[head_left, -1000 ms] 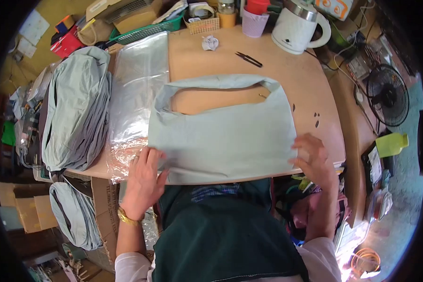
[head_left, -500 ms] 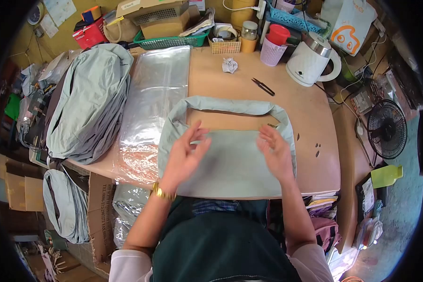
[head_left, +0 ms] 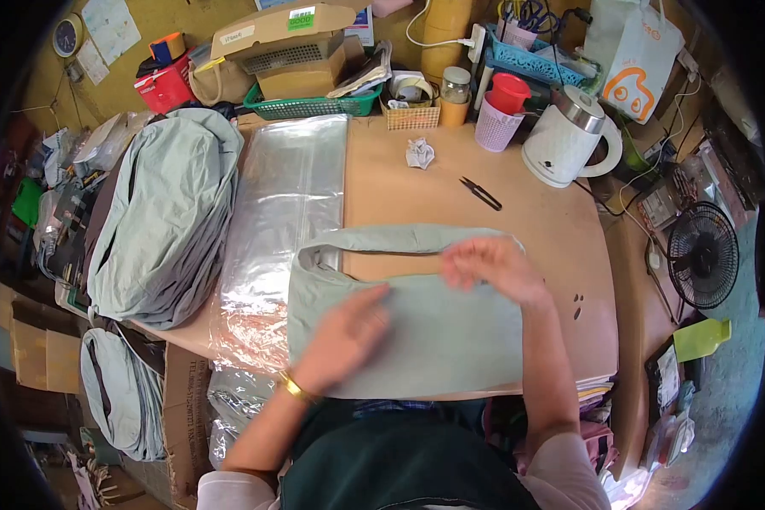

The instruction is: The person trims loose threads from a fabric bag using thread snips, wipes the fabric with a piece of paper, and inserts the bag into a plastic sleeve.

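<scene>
At near edge of table (head_left: 561,246): grey-green fabric bag (head_left: 433,340), laid flat, handle loop away from person. Left hand (head_left: 348,336), blurred, over bag's left part; grip: cannot tell. Right hand (head_left: 493,265), fingers bent, over right end of handle; whether grip closed on fabric, cannot tell. Left of bag: clear plastic sheets (head_left: 289,195); beyond them leftward, heap of grey-green fabric (head_left: 166,212). Farther: black snips (head_left: 481,194), crumpled paper (head_left: 419,153), white kettle (head_left: 565,140).

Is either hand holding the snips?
No; the snips lie on the table beyond the bag, apart from both the left hand and the right hand.
</scene>
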Demonstrator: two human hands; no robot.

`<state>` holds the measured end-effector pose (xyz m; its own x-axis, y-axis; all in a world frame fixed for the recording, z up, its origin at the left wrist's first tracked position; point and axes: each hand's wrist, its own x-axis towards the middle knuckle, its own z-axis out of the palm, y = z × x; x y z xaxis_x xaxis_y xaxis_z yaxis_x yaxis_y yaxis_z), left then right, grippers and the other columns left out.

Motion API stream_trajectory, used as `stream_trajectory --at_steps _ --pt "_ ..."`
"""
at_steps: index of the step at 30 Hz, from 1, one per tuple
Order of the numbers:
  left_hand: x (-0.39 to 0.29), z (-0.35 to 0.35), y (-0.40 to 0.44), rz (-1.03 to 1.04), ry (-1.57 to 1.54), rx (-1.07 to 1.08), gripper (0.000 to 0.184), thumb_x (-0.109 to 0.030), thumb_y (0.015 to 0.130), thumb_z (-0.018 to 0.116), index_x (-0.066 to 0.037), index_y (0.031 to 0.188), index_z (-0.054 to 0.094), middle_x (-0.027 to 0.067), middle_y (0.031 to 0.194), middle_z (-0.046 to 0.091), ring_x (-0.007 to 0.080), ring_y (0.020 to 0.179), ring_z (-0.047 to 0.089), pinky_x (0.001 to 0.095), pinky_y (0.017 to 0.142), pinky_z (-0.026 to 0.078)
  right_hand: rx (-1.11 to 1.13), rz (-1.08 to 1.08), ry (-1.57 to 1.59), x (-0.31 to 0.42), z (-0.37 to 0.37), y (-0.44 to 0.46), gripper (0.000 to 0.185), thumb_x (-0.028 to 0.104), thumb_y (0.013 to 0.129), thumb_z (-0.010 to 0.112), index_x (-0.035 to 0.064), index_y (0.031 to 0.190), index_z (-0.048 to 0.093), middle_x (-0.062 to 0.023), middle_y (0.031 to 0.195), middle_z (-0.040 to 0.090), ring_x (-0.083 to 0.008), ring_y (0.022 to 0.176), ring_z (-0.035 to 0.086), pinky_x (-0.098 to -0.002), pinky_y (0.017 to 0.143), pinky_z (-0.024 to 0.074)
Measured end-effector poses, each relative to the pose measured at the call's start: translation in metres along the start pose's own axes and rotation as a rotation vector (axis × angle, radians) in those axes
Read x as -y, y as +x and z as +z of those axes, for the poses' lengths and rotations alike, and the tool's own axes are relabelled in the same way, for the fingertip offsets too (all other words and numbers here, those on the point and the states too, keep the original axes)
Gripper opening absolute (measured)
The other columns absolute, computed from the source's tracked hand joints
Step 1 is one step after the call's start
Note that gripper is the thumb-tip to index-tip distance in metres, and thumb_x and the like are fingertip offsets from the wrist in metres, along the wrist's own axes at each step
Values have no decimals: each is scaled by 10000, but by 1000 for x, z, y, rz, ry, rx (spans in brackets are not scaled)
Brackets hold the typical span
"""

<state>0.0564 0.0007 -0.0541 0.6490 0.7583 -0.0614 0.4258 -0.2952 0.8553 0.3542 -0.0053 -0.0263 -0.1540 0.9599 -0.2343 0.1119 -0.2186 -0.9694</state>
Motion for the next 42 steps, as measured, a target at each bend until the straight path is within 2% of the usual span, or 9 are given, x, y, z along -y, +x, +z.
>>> stream_trajectory --at_steps 2,5,7,13,16,20,22,30,42 --pt "-14 47 -13 58 698 -66 680 -518 945 518 -190 1520 360 153 1579 299 429 1440 271 683 1110 200 -237 -174 -360 25 4 51 321 254 944 621 43 1180 669 -114 946 716 -237 851 689 -321 768 544" --pt "17 64 -3 88 734 -50 711 -577 925 506 -228 1524 352 142 1610 210 454 1466 152 773 1063 90 -537 -418 -864 10 -24 163 317 230 861 690 93 1146 685 -221 1098 656 -328 997 661 -394 860 519" --pt "20 58 1 95 742 -39 729 -597 910 514 -227 1520 363 149 1610 211 451 1469 155 759 1073 94 -673 -402 -1006 -8 -29 209 339 211 847 695 84 1162 691 -184 958 662 -353 952 644 -419 840 505" --pt "19 52 4 93 688 -42 790 -641 855 561 -235 1510 386 196 1603 201 490 1454 159 744 1080 110 -706 -435 -920 -22 -55 260 228 166 860 690 29 1041 687 -175 902 663 -329 899 666 -409 819 520" --pt "18 50 5 89 667 -47 814 -646 829 593 -239 1505 394 220 1589 212 514 1438 174 739 1079 121 -637 -399 -590 14 -57 225 163 155 867 685 42 982 658 -151 971 668 -308 879 664 -382 773 516" --pt "1 47 10 -32 657 8 867 -639 776 660 -227 1496 408 202 1566 262 485 1441 187 732 1083 125 -44 -261 -322 34 -7 88 78 9 859 629 20 936 634 -102 873 662 -254 759 647 -349 679 511" --pt "8 62 21 6 575 -38 882 -654 763 662 -227 1493 411 199 1554 281 481 1438 193 733 1080 131 0 -363 -746 14 16 43 106 17 838 655 31 943 649 -80 875 629 -258 768 616 -357 727 499" --pt "13 65 14 79 654 -75 894 -722 753 622 -234 1478 434 224 1556 265 484 1443 175 743 1069 142 -66 -630 -1236 -65 20 3 151 75 767 663 71 917 673 -60 889 594 -276 953 571 -407 926 405" --pt "18 60 13 83 637 -66 862 -713 786 591 -238 1486 422 192 1583 239 473 1460 145 740 1080 106 -172 -718 -1129 -61 30 28 103 67 736 719 137 798 677 -18 796 575 -213 817 561 -398 859 364"
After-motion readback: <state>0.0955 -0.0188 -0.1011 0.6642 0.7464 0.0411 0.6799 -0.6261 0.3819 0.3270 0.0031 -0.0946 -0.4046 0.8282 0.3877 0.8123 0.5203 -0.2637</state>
